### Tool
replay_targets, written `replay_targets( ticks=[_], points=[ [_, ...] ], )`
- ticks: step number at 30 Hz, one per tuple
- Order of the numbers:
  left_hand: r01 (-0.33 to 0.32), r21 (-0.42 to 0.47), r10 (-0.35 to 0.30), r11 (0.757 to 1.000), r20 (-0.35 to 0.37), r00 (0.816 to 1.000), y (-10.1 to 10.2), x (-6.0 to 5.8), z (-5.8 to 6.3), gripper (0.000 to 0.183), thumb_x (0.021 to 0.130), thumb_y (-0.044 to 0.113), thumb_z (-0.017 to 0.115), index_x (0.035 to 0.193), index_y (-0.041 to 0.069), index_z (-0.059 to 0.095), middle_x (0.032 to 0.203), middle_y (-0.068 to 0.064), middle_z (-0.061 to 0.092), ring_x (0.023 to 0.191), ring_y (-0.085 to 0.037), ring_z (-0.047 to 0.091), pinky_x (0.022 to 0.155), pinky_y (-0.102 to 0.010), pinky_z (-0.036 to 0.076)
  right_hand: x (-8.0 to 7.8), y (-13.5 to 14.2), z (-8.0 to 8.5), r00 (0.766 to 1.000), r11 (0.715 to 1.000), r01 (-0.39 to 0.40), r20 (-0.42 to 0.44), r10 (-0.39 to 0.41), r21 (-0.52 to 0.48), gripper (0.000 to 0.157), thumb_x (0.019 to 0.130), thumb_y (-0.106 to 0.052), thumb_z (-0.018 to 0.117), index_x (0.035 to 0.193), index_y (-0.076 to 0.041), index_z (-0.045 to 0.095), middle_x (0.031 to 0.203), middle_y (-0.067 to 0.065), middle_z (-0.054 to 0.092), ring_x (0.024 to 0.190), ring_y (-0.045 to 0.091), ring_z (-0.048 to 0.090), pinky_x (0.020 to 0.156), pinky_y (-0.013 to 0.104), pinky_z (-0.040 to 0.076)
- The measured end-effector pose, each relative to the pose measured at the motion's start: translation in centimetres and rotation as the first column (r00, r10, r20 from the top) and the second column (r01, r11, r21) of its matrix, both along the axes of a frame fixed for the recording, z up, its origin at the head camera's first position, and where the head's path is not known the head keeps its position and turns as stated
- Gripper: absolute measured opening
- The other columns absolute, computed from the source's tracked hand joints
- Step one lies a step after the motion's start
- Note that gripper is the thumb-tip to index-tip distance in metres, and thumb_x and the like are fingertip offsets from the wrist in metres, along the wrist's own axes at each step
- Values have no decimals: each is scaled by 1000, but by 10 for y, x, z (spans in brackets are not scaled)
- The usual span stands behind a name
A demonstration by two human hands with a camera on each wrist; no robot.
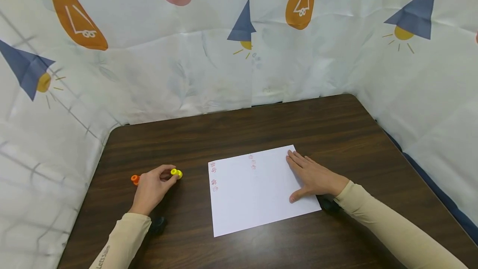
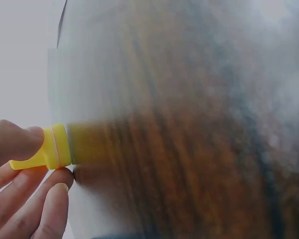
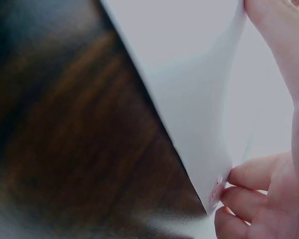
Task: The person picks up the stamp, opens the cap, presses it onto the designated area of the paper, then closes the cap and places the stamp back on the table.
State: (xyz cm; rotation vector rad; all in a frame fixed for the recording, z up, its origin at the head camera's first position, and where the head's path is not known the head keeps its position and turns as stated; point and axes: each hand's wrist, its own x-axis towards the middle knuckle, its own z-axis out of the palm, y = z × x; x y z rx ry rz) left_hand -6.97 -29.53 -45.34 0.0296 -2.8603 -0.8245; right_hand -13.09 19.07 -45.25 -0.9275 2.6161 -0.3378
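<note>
My left hand (image 1: 152, 187) pinches a small yellow stamp (image 1: 176, 173) at the left of the table. In the left wrist view, thumb and fingers hold the yellow stamp (image 2: 59, 147) by its narrower handle, its wide end at the table surface. Beside that hand, partly hidden behind it, is an orange stamp (image 1: 135, 179). A white sheet of paper (image 1: 257, 206) lies to the right, with small red printed marks (image 1: 213, 169) down its left edge and more near its top middle. My right hand (image 1: 315, 177) rests on the paper's right side, fingers extended and thumb spread.
The dark wood-grain table (image 1: 186, 140) has rounded far corners. A white patterned curtain (image 1: 179, 69) hangs around its back and sides. A dark wrist device (image 1: 157, 225) sits below the left wrist, and another dark one (image 1: 328, 204) under the right wrist.
</note>
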Motion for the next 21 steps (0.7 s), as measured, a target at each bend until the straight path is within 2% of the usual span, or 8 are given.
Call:
replay_targets(
  ticks=[9, 21],
  points=[
    [-23, -44, 22, 999, -21, 1000, -2, 1, -1, 28, 88, 15, 80, 114, 3, 76, 97, -17, 81, 86, -30, 79, 80, -51, 63, 1, -1, -2, 1000, 1000, 17, 18, -17, 7, 133, 68, -73, 82, 161, 5, 25, 173, 23, 17, 160, 44, 18, 128, 65, 24],
    [-20, -54, 21, 998, 27, 999, -5, 1, -3, 33, 91, 14, 75, 122, 1, 73, 102, -19, 80, 88, -30, 79, 79, -50, 64, -2, -1, -5, 999, 1000, 21, 29, -21, -3, 133, 69, -71, 83, 161, 5, 25, 173, 23, 16, 161, 43, 19, 128, 65, 22]
  ],
)
